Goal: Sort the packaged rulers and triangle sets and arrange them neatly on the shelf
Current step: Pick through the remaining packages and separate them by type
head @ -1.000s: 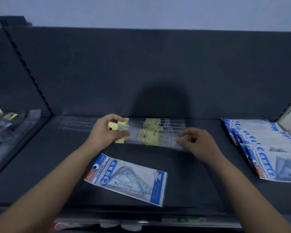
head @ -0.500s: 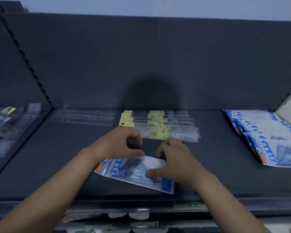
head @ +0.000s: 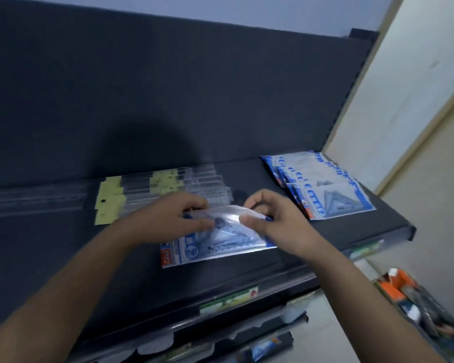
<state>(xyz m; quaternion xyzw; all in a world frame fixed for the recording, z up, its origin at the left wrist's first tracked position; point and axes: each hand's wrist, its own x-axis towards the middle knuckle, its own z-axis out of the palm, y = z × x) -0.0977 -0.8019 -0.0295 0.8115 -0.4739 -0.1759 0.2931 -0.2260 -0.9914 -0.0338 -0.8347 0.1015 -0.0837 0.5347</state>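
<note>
We recorded a dark shelf (head: pixel 50 258) with a dark back panel (head: pixel 168 87) standing behind it and a pale wall (head: pixel 404 113) to its right. At the right end of the shelf lay an overlapping stack of blue-and-white triangle sets (head: pixel 325 189). Near the middle, towards the back, lay a row of packaged rulers (head: pixel 165 182) in clear sleeves with yellow header cards, and to their left some clear sleeves (head: pixel 32 200), too faint to identify. In front of the rulers we saw a single triangle set pack (head: pixel 220 244), its far edge raised; whether its near edge touched the shelf we could not tell. The left hand (head: pixel 165 218) gripped the pack's far left part with curled fingers. The right hand (head: pixel 275 221) pinched its far right edge between thumb and fingers.
</note>
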